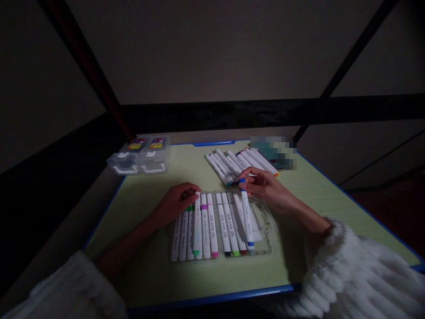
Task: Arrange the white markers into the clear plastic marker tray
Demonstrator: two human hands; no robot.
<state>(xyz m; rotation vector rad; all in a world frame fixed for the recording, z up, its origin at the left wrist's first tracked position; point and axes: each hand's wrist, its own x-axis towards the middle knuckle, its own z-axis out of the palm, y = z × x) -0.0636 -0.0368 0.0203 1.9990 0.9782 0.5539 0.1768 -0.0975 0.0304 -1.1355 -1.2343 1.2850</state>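
Observation:
My right hand [262,185] pinches a white marker with blue ends [246,215] by its upper end. That marker stands tilted over the right half of a clear plastic tray [267,246]. My left hand [181,200] is closed at the top of a white marker with a green end [197,226], which lies over the row in the tray's left half. Beside it are a marker with a purple band [205,228] and a marker with a pink end [212,228]. Markers with black, lime and dark red ends fill part of the right half.
Behind the tray lies a loose group of white markers [229,164] with a green sheet [272,153], partly blurred, at their right. Two clear plastic cases with handles [154,161] stand at the table's back left corner. The pale green table [146,274] has a blue edge.

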